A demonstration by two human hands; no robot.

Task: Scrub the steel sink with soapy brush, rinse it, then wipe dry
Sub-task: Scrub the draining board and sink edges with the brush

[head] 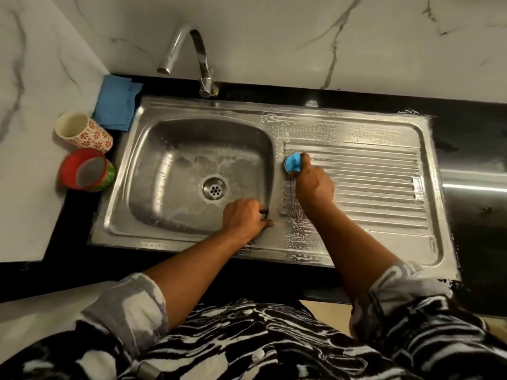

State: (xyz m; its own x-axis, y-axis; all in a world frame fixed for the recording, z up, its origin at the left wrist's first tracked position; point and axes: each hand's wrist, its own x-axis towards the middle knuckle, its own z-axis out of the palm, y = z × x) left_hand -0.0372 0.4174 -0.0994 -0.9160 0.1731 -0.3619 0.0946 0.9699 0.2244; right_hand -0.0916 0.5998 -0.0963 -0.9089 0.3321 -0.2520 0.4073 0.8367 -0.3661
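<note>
Head view: your right hand [315, 185] grips the blue brush [293, 163] at the sudsy drainboard's [370, 187] left edge. Your left hand [244, 218] hooks its fingers over the sink [175, 105] basin rim. Floral cup [82, 131], red cup [86, 170] and blue cloth [116, 102] crowd the left; tap [192, 56] behind. The drainboard's right is open.

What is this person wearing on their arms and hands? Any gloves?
No gloves: the left hand and right hand are bare, with no watch visible. The left sleeve and right sleeve are rolled up, showing a paler grey-white inside. They belong to a black-and-white wavy-patterned shirt with pale buttons.
</note>
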